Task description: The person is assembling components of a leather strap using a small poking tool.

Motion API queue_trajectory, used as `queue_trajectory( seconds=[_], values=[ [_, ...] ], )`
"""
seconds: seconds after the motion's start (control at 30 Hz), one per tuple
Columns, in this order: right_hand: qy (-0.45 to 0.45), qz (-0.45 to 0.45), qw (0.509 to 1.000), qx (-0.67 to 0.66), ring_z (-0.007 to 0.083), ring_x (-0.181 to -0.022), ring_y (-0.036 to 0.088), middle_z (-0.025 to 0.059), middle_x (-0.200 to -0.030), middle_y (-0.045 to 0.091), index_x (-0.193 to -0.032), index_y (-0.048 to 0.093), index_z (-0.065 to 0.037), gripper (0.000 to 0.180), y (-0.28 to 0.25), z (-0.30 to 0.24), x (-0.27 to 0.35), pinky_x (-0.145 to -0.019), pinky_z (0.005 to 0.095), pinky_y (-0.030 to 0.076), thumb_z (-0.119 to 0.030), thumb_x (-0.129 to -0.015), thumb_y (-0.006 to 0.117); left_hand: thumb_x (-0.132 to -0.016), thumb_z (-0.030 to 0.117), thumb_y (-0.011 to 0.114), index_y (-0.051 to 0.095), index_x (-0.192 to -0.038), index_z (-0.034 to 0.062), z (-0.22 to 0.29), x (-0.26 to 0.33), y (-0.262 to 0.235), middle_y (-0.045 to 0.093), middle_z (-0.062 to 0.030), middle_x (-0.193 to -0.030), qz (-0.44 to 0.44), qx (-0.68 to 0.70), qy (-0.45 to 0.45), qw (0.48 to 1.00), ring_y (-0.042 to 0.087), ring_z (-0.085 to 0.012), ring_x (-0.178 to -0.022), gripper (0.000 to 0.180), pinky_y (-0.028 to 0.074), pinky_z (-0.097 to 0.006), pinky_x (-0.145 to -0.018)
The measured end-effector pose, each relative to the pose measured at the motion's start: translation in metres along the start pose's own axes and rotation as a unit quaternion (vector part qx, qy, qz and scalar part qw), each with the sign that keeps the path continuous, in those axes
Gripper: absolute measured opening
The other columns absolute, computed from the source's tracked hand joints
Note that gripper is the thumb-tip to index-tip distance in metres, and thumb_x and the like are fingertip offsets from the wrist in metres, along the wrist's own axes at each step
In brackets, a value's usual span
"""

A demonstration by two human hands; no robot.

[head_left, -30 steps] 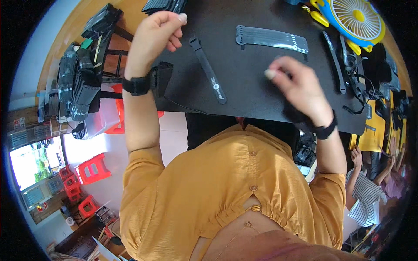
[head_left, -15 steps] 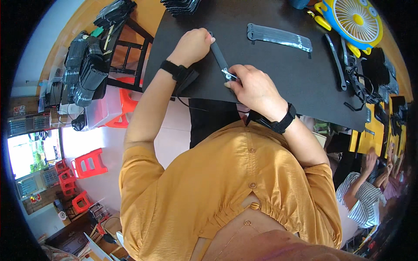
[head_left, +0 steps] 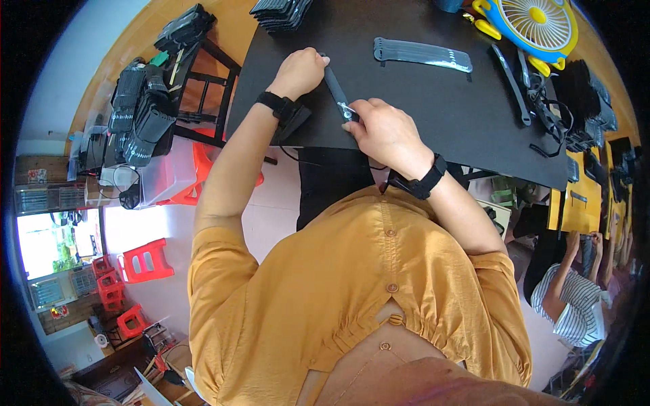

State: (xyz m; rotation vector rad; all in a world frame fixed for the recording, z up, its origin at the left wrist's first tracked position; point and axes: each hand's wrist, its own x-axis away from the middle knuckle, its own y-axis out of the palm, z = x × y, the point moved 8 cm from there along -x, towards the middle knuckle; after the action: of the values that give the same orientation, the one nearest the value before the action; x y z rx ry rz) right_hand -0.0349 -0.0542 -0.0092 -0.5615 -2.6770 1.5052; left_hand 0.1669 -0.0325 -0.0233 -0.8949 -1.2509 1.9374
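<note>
A second ago both hands were clear of that black strap (head_left: pixel 335 87), now they're both at it. Left hand's (head_left: pixel 298 72) grip is closed on the far end. Right hand (head_left: pixel 391 132) is curled at the near end, can't tell if that grip's actually pinching it. Strap runs slantwise between them over the counter (head_left: pixel 433 115).

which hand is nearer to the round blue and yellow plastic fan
Right. The right hand is left of the fan, at the near end of a flat black strap; the left hand is farther left, at its far end.
</note>
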Motion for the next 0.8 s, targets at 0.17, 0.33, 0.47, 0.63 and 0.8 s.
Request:
queue_trajectory(
  seconds=[0.17, 0.33, 0.47, 0.63, 0.8],
  values=[
    [0.028, -0.007, 1.000, 0.001, 0.0370, -0.087, 0.065, 0.0170, -0.092, 0.065, -0.103, 0.064, -0.006, 0.024, 0.002, 0.005, -0.002, -0.076, 0.0450, 0.053, -0.024, -0.088, 0.065, -0.097, 0.030, 0.051, 0.064, -0.097, -0.0060, -0.012, 0.000, 0.008, 0.068, -0.0214, -0.087, -0.091, 0.085, -0.142, 0.982, 0.067, -0.0324, -0.078, 0.039, 0.052, -0.042, -0.075],
    [0.032, -0.007, 0.999, -0.008, 0.0364, -0.088, 0.065, 0.0169, -0.093, 0.066, -0.106, 0.064, -0.005, 0.026, 0.004, 0.006, -0.004, -0.077, 0.0449, 0.052, -0.024, -0.088, 0.065, -0.098, 0.032, 0.053, 0.061, -0.092, -0.0032, -0.034, 0.000, 0.017, 0.059, -0.0070, -0.070, -0.096, 0.261, -0.178, 0.944, 0.058, -0.0175, -0.059, 0.037, 0.049, -0.033, -0.061],
    [0.023, -0.024, 0.997, -0.065, 0.0322, -0.087, 0.066, 0.0152, -0.091, 0.067, -0.110, 0.064, -0.004, 0.033, 0.004, 0.014, -0.008, -0.076, 0.0406, 0.052, -0.029, -0.088, 0.067, -0.098, 0.029, 0.055, 0.059, -0.088, 0.0015, -0.023, 0.011, 0.019, 0.051, 0.0008, -0.064, -0.101, 0.440, -0.166, 0.877, 0.050, -0.0111, -0.053, 0.030, 0.043, -0.027, -0.052],
    [0.040, 0.062, 0.970, -0.230, 0.0178, -0.078, 0.063, 0.0091, -0.085, 0.067, -0.105, 0.067, -0.004, 0.036, -0.021, 0.023, -0.017, -0.069, 0.0320, 0.049, -0.035, -0.088, 0.070, -0.100, 0.027, 0.052, 0.055, -0.095, 0.0045, 0.045, 0.044, -0.011, 0.049, 0.0023, -0.069, -0.043, 0.430, -0.105, 0.896, 0.046, -0.0073, -0.053, 0.023, 0.039, -0.022, -0.049],
    [0.038, 0.089, 0.933, -0.345, 0.0139, -0.079, 0.066, 0.0076, -0.080, 0.068, -0.095, 0.065, -0.003, 0.021, -0.026, 0.025, -0.012, -0.069, 0.0291, 0.051, -0.023, -0.092, 0.066, -0.101, 0.026, 0.052, 0.055, -0.093, 0.0047, 0.076, 0.053, -0.015, 0.050, 0.0010, -0.069, -0.093, 0.619, -0.074, 0.777, 0.046, -0.0075, -0.054, 0.023, 0.036, -0.020, -0.048]
  ],
)
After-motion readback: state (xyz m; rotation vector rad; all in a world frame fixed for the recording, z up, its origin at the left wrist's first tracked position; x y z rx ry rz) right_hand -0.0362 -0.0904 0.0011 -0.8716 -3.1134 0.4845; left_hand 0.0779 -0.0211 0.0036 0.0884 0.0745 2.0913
